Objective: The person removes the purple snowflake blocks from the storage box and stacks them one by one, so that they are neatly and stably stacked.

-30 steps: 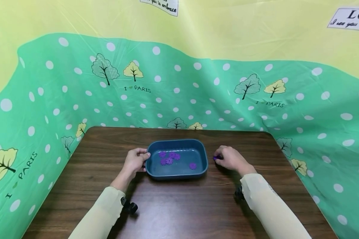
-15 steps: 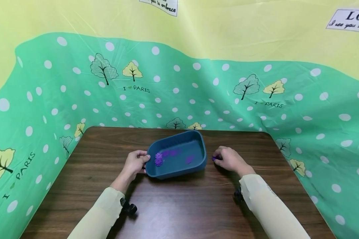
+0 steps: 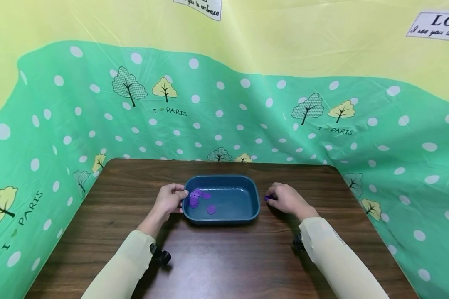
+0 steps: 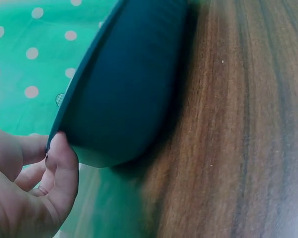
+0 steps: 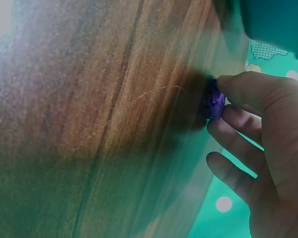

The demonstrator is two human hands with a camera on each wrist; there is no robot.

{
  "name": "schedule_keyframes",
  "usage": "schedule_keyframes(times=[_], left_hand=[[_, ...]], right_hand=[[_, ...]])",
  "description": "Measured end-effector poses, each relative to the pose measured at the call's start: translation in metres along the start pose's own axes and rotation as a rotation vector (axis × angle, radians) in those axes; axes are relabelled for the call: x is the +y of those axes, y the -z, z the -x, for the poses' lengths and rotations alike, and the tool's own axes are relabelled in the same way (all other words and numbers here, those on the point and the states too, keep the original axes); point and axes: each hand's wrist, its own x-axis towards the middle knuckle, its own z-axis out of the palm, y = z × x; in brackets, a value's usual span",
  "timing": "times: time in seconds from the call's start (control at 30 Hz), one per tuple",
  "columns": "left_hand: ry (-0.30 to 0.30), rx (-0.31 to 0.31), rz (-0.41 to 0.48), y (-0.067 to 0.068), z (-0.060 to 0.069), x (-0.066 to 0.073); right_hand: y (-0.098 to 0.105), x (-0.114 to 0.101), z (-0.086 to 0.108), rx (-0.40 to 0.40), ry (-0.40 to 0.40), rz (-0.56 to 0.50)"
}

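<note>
Near the middle of the bench (image 3: pixel 217 257), a deep blue dish (image 3: pixel 235 202) with rounded corners sits open side up, its long axis running left to right, roughly in line with the far edge. Most of the purple flower-shaped pieces (image 3: pixel 194 196) are bunched at its left end, some overlapping (too closely to count), while a lone purple piece (image 3: pixel 211 209) lies apart from them, toward the near wall.

The person's left grip (image 3: pixel 168 200) is closed on the dish's left end, pinching the rim between thumb and fingers. Just beyond the right end, the right grip (image 3: pixel 289 199) pinches a small purple item (image 5: pixel 216 101) between thumb and fingertips; in the right wrist view its longer side stands nearly upright.

Dark brown wood grain covers the bench, with a pale shine on its near part. Both pale sleeves (image 3: pixel 117 265) come in from the near side, and a dark device (image 3: pixel 161 255) shows at the left wrist. Behind and to both sides hangs a green and yellow cloth (image 3: pixel 247 118), printed with white dots, trees and lettering.
</note>
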Motion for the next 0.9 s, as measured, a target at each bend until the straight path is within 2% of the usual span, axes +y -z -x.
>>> schedule_keyframes(times=[0.3,0.53,0.73,0.9], left_hand=[[0.006,0.004,-0.021,-0.002,0.001,0.003],[0.01,0.006,-0.027,-0.001,0.002,0.006],[0.02,0.009,-0.036,-0.002,0.003,0.007],[0.02,0.013,-0.037,-0.002,0.003,0.006]], right_hand=[[0.006,0.0,-0.001,0.003,0.01,0.009],[0.018,-0.007,-0.005,0.051,0.043,0.011],[0.026,-0.027,-0.01,0.125,0.119,-0.006],[0.028,-0.048,-0.015,0.156,0.173,-0.005]])
